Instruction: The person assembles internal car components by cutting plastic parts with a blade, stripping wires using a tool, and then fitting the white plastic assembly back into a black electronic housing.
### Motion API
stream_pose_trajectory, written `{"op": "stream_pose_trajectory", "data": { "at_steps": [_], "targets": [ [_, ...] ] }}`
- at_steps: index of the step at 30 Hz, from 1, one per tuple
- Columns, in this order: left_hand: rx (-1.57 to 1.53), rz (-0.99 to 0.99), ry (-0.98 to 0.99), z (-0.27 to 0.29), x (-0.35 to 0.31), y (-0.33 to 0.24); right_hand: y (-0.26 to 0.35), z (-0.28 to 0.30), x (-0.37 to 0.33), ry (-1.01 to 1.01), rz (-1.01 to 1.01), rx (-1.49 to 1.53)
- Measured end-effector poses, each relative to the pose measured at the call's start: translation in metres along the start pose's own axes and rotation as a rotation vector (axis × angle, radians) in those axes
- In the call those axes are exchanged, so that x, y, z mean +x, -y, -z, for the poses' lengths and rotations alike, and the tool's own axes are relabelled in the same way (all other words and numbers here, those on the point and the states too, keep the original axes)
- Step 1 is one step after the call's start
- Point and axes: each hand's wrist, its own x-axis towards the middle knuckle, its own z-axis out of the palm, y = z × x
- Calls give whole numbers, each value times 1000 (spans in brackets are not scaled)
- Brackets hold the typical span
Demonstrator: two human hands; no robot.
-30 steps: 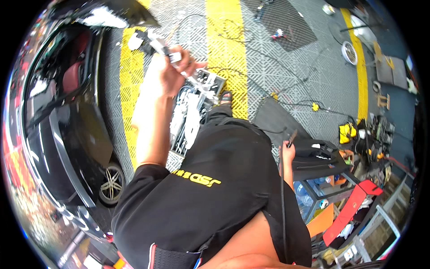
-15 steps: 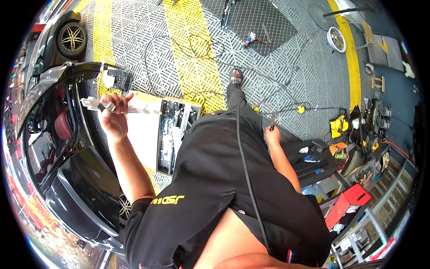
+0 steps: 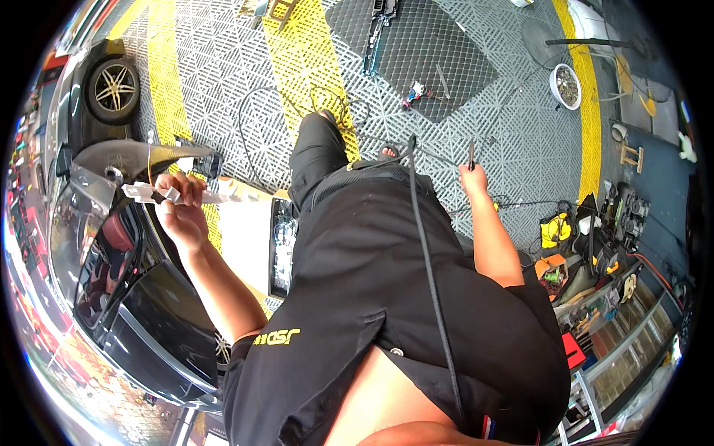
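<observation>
My left hand (image 3: 183, 214) is raised beside the dark car, its fingers closed around a long pale silvery strip-like part (image 3: 140, 192). The strip sticks out on both sides of the fist, and a small black piece shows by the fingers. Out to the right, my right hand (image 3: 474, 180) grips a slim dark hand tool (image 3: 471, 154) that points away from me. At this size the tool's exact kind does not show. Below and to the right of my left hand, an opened box (image 3: 272, 275) holds several metallic and clear-wrapped parts, partly hidden behind my body.
The dark car (image 3: 152, 305) stands at the left with a door open. A black cable (image 3: 428, 245) hangs down my front. On the grey floor mat (image 3: 439, 63) lie a long bar-like part (image 3: 378, 33) and small tools. A white basin (image 3: 565, 87) and a shelf stand at right.
My body has shifted and my left leg now shows stepped forward. My right hand has moved farther away and slightly right with the tool. The left hand still holds the strip, a little lower.
</observation>
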Motion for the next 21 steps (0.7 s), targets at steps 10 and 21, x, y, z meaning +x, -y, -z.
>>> {"op": "stream_pose_trajectory", "data": {
  "at_steps": [10,21],
  "targets": [
    [637,74,413,-30,375,112,119,-124,89,-124,-167,47],
    [715,-679,1381,-161,613,283,379,-255,56,-111,-435,255]
  ]
}}
